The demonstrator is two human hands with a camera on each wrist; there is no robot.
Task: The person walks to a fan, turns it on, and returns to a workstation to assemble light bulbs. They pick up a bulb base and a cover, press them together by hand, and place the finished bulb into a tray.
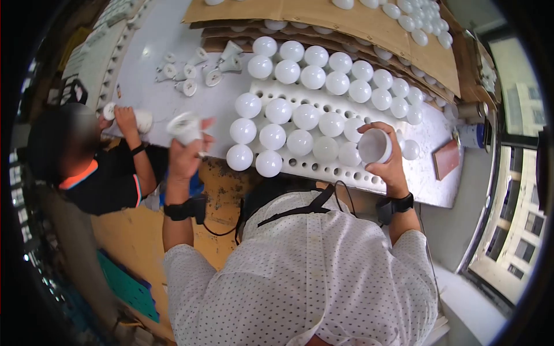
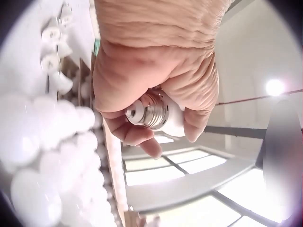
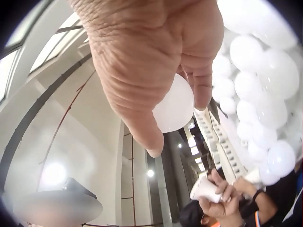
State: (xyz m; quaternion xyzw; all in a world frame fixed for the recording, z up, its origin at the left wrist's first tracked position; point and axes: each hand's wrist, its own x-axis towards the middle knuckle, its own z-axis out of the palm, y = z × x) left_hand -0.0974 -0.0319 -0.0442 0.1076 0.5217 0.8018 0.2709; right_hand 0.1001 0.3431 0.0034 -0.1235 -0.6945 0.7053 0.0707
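In the head view my left hand (image 1: 183,160) grips a white LED bulb body (image 1: 183,128), its wide end tilted up. The left wrist view shows the bulb's metal screw cap (image 2: 152,109) poking out between thumb and fingers. My right hand (image 1: 395,168) holds a white bulb cover (image 1: 374,146) by its sides, its open rim facing left. From the right wrist camera, the rounded side of that cover (image 3: 176,108) shows under the palm. Below the right hand, rows of round white bulb covers (image 1: 305,116) sit on a white rack (image 1: 276,90) with holes.
Several loose bulb bodies (image 1: 189,87) lie on the white table (image 1: 141,52) at upper left. Stacked cardboard sheets (image 1: 248,11) with more covers stand behind. At left, another person's hand (image 1: 126,120) holds a white piece. A reddish-brown box (image 1: 446,160) and blue-white tub (image 1: 473,136) are at right.
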